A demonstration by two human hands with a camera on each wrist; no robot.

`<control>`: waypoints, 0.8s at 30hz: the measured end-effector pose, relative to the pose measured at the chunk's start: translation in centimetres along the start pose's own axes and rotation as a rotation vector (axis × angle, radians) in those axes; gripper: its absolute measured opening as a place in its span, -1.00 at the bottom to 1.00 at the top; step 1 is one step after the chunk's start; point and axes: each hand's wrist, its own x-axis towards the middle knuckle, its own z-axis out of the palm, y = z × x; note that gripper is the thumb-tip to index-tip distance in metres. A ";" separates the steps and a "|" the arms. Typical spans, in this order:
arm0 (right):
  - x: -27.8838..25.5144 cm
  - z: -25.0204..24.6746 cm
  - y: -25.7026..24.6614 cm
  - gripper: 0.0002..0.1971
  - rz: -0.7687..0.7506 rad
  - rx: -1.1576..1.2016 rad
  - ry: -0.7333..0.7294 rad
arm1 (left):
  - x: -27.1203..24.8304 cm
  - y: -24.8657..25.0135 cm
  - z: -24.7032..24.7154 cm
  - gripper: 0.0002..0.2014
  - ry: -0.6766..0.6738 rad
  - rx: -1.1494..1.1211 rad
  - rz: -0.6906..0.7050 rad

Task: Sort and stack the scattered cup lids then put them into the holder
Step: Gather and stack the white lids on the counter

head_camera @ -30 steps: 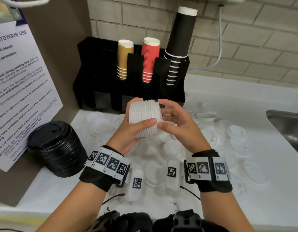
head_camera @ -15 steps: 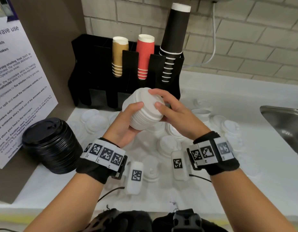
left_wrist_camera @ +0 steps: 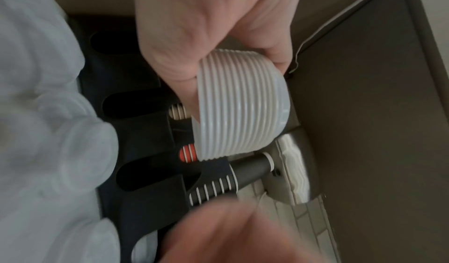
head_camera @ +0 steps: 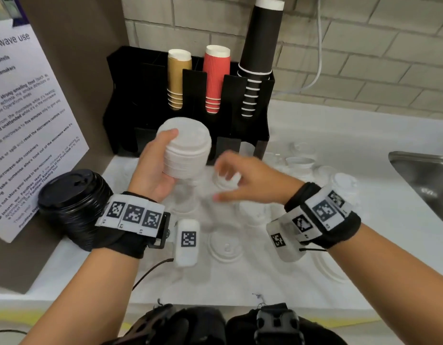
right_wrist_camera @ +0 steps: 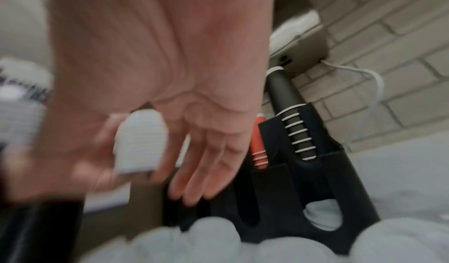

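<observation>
My left hand (head_camera: 154, 165) grips a tall stack of white lids (head_camera: 187, 148), upright and just in front of the black holder (head_camera: 131, 100). In the left wrist view the left hand's fingers (left_wrist_camera: 206, 36) curl round the stack of white lids (left_wrist_camera: 243, 105). My right hand (head_camera: 255, 181) is blurred, off the stack and to its right, hovering over loose white lids (head_camera: 225, 247) on the counter. Its fingers (right_wrist_camera: 201, 167) are spread and hold nothing. The holder's front slots (right_wrist_camera: 320, 215) show something white in one.
A stack of black lids (head_camera: 73, 195) lies on its side at the left by a wall notice (head_camera: 29, 135). Gold, red and black cups (head_camera: 215, 78) stand in the holder. More white lids (head_camera: 343, 180) lie toward the steel sink (head_camera: 427, 175) on the right.
My right hand has let go of the white stack and dropped down and to the right. The left hand alone now holds the stack, turned upright and a little closer to the holder.
</observation>
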 end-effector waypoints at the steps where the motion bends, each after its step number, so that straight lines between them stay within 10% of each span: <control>1: -0.3 0.9 0.3 -0.36 0.026 -0.133 -0.167 | 0.1 0.5 -0.4 -0.70 0.006 -0.021 0.016; 4: -1.0 4.2 0.7 -0.15 0.046 -0.476 -0.530 | 0.1 1.9 -1.2 -0.66 -0.023 -0.034 0.062; 8: -0.7 6.4 1.0 -0.11 0.043 -0.639 -0.617 | -0.5 2.9 -1.8 -0.62 -0.060 -0.045 0.121; 16: 4.0 -0.1 0.2 -0.02 0.099 -0.391 -0.160 | -1.2 3.3 -2.4 -0.55 0.006 -0.027 0.098; 20: 3.7 -2.4 -0.1 0.21 0.167 0.171 -0.082 | -1.2 2.8 -2.0 -0.53 0.026 0.057 -0.024; 24: 1.7 -1.5 0.4 -0.28 0.235 0.755 -0.002 | -1.4 0.9 0.2 -0.58 -0.032 0.177 -0.149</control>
